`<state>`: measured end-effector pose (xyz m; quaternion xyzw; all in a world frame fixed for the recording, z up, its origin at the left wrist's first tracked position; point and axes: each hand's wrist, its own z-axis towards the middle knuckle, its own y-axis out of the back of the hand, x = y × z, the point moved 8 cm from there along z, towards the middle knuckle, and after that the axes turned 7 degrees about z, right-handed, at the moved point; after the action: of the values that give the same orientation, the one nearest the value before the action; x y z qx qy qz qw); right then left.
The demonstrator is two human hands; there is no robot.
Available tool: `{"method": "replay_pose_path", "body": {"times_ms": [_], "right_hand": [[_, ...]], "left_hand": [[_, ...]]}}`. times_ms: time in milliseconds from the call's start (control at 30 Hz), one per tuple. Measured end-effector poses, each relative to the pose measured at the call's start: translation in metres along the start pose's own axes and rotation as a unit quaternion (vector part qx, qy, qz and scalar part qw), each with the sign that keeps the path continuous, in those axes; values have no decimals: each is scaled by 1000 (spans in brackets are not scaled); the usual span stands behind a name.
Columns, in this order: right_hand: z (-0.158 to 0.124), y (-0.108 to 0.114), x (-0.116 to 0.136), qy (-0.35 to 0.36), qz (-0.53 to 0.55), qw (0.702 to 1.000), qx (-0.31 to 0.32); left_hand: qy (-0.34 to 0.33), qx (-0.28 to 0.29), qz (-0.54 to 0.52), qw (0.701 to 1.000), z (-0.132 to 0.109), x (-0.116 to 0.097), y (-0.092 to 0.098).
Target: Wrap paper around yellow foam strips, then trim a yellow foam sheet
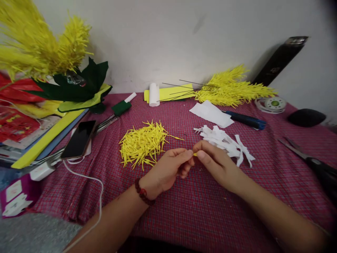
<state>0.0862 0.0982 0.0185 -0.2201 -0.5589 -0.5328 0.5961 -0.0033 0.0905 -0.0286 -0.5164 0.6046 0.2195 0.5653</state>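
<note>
I'm seeing the left hand (168,172) and right hand (217,163) meeting mid-surface, fingertips of both pinching one small yellow strip (195,154) between them, held just above the checked surface (184,211). The yellow pile (142,144) is lying just far-left of the hands, and the white paper scraps (226,142) just far-right. The scissors (308,158) are sitting well apart at right.

Bare forearms (276,214); dark beaded bracelet (143,194) (one red bead), left wrist.

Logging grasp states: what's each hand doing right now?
Left hand: closed, pinching the small yellow piece.
Right hand: closed, pinching the same small yellow piece.
</note>
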Motion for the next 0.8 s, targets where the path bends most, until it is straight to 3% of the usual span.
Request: {"method": "replay_pose_path", "body": {"times_ms": [167, 333, 467, 667, 733, 800], "right_hand": [[-2, -10, -5, 4, -93, 994, 66], [-2, -6, 1, 27, -133, 990, 30], [-1, -4, 1, 12, -89, 996, 3], [0, -5, -3, -34, 23, 999, 17], [0, -5, -7, -60, 54, 997, 19], [-1, -5, -13, -90, 82, 992, 19]], "left_hand": [[23, 10, 30, 999, -1, 3, -4], [5, 16, 47, 999, -1, 3, -7], [-29, -20, 77, 996, 0, -2, -3], [-95, -47, 155, 982, -1, -17, 1], [-134, -65, 249, 957, -4, -25, 3], [-205, -88, 414, 883, -10, -37, 0]]}}
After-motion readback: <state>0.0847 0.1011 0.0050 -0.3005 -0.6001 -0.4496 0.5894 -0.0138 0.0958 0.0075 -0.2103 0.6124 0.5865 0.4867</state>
